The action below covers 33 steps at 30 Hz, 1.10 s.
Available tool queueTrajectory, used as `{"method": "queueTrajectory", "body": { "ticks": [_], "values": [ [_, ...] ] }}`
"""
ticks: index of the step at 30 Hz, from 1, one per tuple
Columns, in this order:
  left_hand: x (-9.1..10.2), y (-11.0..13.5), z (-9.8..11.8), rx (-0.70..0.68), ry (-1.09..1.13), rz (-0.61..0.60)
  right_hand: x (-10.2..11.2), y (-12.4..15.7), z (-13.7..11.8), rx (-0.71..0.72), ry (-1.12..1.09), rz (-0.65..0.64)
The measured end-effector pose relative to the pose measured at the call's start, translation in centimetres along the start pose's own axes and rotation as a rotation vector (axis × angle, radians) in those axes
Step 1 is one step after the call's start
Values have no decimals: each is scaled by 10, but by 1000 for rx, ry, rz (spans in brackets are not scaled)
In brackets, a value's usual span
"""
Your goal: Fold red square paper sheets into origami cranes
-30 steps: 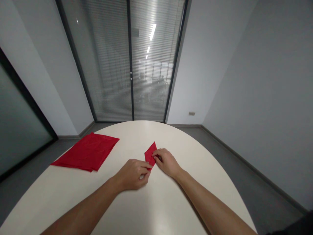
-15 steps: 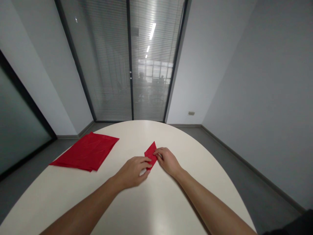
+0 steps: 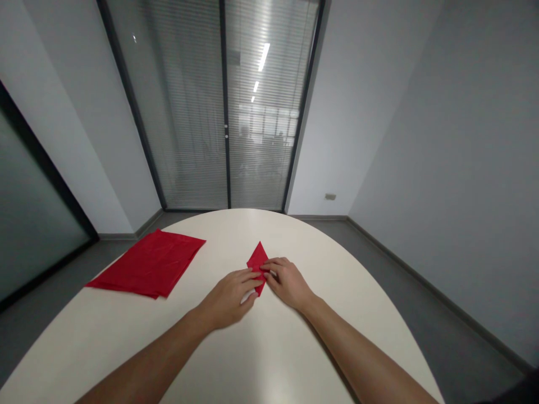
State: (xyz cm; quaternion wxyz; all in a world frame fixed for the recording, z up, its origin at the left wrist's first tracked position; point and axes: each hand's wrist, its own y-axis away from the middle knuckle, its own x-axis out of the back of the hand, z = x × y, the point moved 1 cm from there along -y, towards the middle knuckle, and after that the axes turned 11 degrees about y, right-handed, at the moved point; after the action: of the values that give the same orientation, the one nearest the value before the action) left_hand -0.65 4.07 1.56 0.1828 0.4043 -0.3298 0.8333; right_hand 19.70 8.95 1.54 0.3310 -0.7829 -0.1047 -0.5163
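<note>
Open tabletop (image 3: pixel 273 348) lies right of the folded red piece (image 3: pixel 257 259); 1 cloth stack (image 3: pixel 147 264) blocks left.

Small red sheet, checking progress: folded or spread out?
Folded: the small red sheet is a narrow pointed shape, pressed to the table by left hand and right hand.

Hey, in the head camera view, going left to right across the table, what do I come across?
Flat red sheets → left hand → small folded red piece, touched by fingertips of both hands → right hand.
</note>
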Motion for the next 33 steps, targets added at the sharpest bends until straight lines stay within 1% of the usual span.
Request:
{"method": "queueTrajectory", "body": {
  "ticks": [2, 7, 18, 27, 33],
  "values": [
    [0, 0, -2, 1, -2, -6, -1, -1, 2, -22, -2, 2],
    [-2, -1, -6, 55, -17, 44, 3, -2, 1, -19, 5, -15],
    [-2, -1, -8, 45, -46, 66, 7, 0, -1, 34, -16, -158],
    [-2, -1, -8, 83, 27, 115, 8, 2, -1, 95, -68, -147],
    [-4, -1, -11, 92, 16, 105, 7, 2, 0, 108, -86, -120]
  ]
}}
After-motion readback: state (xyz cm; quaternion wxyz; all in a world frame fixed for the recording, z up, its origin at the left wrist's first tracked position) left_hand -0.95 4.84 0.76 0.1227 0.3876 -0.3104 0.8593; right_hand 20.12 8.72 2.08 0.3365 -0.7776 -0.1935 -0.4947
